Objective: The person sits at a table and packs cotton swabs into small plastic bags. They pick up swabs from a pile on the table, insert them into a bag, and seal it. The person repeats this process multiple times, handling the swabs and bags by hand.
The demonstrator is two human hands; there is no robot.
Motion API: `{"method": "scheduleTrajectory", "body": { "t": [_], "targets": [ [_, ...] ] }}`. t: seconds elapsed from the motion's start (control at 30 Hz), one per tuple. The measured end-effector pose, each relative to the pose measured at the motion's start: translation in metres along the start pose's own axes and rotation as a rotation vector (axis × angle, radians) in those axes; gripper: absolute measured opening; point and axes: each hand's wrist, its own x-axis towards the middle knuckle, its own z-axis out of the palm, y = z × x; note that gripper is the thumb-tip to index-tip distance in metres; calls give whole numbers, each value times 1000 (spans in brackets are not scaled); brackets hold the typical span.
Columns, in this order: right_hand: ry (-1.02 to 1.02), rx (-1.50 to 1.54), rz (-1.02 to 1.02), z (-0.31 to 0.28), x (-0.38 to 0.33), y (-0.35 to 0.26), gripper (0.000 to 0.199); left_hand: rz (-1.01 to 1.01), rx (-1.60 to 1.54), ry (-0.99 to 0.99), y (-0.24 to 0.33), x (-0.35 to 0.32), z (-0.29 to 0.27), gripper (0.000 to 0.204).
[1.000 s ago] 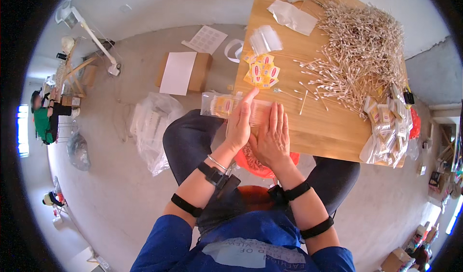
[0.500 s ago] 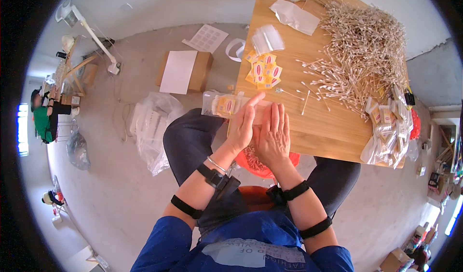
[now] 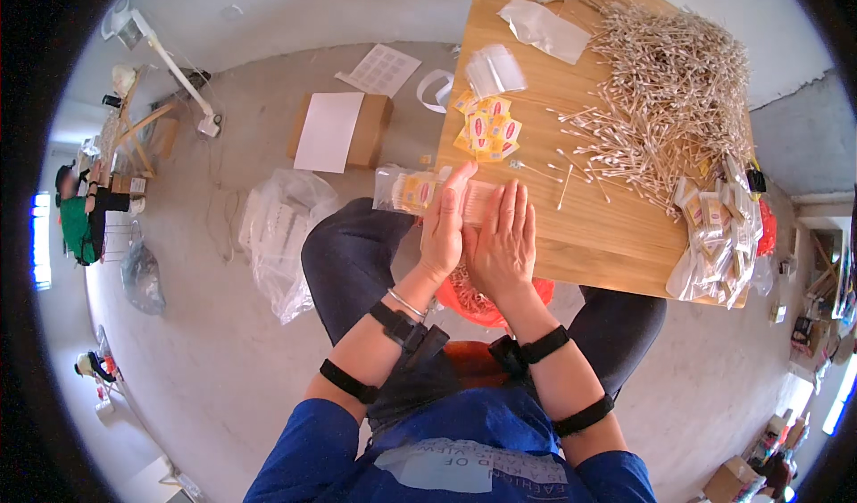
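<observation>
A clear plastic packet (image 3: 406,191) with cotton swabs and a yellow label inside lies across the near edge of the wooden table (image 3: 607,253). My left hand (image 3: 445,226) stands on its side against the packet, gripping it with fingers straight. My right hand (image 3: 505,244) lies flat on the packet's right part, fingers together, pressing it down. Several yellow labels (image 3: 486,128) lie just beyond the hands. A big heap of cotton swabs (image 3: 669,101) covers the far right of the table, with loose swabs (image 3: 564,186) close to my right hand.
A red basket (image 3: 486,299) sits in my lap under the table edge. Filled packets (image 3: 719,235) pile at the table's right end; empty bags (image 3: 496,67) lie farther back. On the floor to the left are a cardboard box (image 3: 337,133), a crumpled plastic bag (image 3: 281,231) and a lamp (image 3: 170,66).
Both hands stay on the packet at the table edge. My left fingers have shifted slightly along it; nothing else has moved.
</observation>
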Motion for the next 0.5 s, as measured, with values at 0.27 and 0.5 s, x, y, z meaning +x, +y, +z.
{"method": "scheduleTrajectory", "body": {
  "t": [0.27, 0.5],
  "targets": [
    [8, 92, 60, 1, 5, 0, 68, 26, 189, -88, -1, 3, -7, 58],
    [-15, 79, 49, 1, 6, 3, 66, -5, 83, -99, 4, 2, -5, 60]
  ]
}}
